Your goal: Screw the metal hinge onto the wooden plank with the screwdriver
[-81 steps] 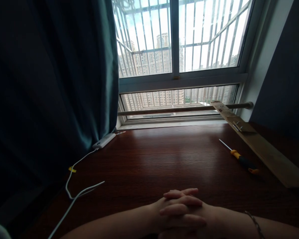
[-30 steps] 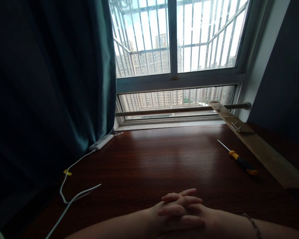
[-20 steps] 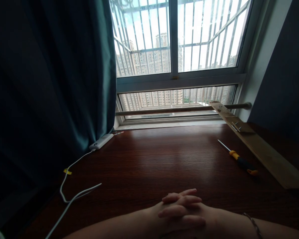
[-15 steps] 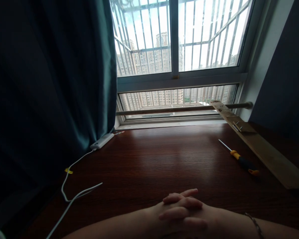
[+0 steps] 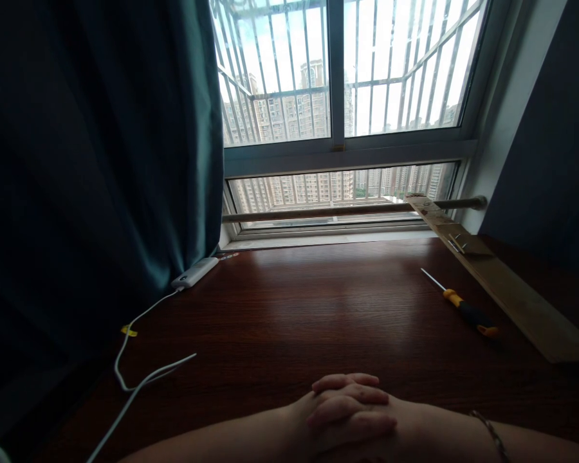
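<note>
At the bottom centre of the head view, my left hand (image 5: 313, 421) and my right hand (image 5: 395, 421) are clasped together above the dark red-brown wooden table (image 5: 309, 315). Their fingers interlace and lie folded over one another, with no object visible between them. A thin bracelet (image 5: 487, 429) circles my right wrist. Forward and to the right of the clasped hands lies a screwdriver (image 5: 463, 308) with a yellow and black handle, its shaft pointing toward the window. Neither hand touches it.
A long wooden board (image 5: 506, 283) with screws on a small block (image 5: 463, 241) runs along the right, its far end by the window rail (image 5: 318, 213). On the left are a white power strip (image 5: 195, 273), a white cable (image 5: 125, 402) and a dark curtain (image 5: 193, 161).
The interlaced fingers have lowered and folded more closely together; one fingertip that stuck up now lies flatter. The view has shifted slightly. The screwdriver and board stay where they were.
</note>
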`<action>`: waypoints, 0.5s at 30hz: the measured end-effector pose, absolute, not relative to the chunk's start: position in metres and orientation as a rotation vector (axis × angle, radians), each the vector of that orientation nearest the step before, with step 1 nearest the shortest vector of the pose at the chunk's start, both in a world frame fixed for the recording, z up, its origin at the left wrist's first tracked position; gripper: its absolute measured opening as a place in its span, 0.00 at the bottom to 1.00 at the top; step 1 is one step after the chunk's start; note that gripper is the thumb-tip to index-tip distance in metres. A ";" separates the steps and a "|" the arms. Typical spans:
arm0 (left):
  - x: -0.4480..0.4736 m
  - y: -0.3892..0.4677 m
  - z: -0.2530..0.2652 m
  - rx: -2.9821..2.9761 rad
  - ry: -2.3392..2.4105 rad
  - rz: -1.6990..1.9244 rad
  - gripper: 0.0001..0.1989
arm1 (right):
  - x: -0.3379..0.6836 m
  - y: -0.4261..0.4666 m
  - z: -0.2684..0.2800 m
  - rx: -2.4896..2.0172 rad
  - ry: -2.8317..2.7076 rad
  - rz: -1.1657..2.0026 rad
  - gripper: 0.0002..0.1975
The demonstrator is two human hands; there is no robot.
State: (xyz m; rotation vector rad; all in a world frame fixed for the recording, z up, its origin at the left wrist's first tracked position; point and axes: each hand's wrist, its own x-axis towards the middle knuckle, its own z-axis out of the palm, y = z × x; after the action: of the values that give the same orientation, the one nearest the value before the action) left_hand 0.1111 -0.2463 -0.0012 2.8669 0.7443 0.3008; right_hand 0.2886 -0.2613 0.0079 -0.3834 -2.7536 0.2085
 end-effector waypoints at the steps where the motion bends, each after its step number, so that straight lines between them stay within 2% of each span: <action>1: 0.111 -0.247 -0.002 2.858 0.713 0.307 0.18 | 0.289 -0.261 0.008 -0.383 -2.752 0.211 0.16; 8: 0.110 -0.245 0.001 2.748 0.567 0.254 0.20 | 0.293 -0.261 0.002 -0.386 -2.750 0.208 0.18; 15: 0.124 -0.256 0.003 2.248 1.378 0.033 0.19 | 0.291 -0.260 -0.012 -0.390 -2.702 0.173 0.20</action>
State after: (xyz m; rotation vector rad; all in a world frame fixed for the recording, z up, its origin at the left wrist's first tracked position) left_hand 0.1240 -0.2557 0.0033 2.2483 1.3784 0.0335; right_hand 0.2914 -0.2605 -0.0121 -0.3903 -2.7024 0.1726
